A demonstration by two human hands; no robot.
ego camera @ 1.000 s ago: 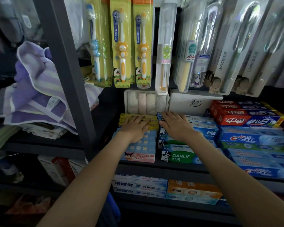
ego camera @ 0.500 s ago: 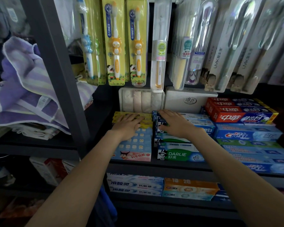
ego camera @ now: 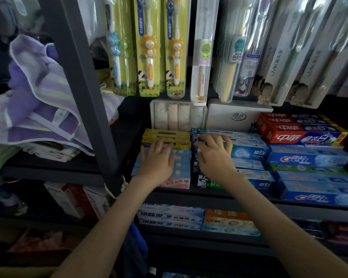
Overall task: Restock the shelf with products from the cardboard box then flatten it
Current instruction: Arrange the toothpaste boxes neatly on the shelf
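two stacks are best squared flush: blue boxes (ego camera: 181, 164) pressed under the left hand (ego camera: 157, 163), grip wide and flat; toothpaste boxes (ego camera: 248, 152) under the curled right hand (ego camera: 214, 157), grip not tellable.

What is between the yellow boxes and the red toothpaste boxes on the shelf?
In the head view, pale blue toothpaste boxes fill that gap, and the right hand touches their left end.

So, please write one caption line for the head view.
Left hand and right hand touch toothpaste boxes on a shelf under hanging toothbrushes.
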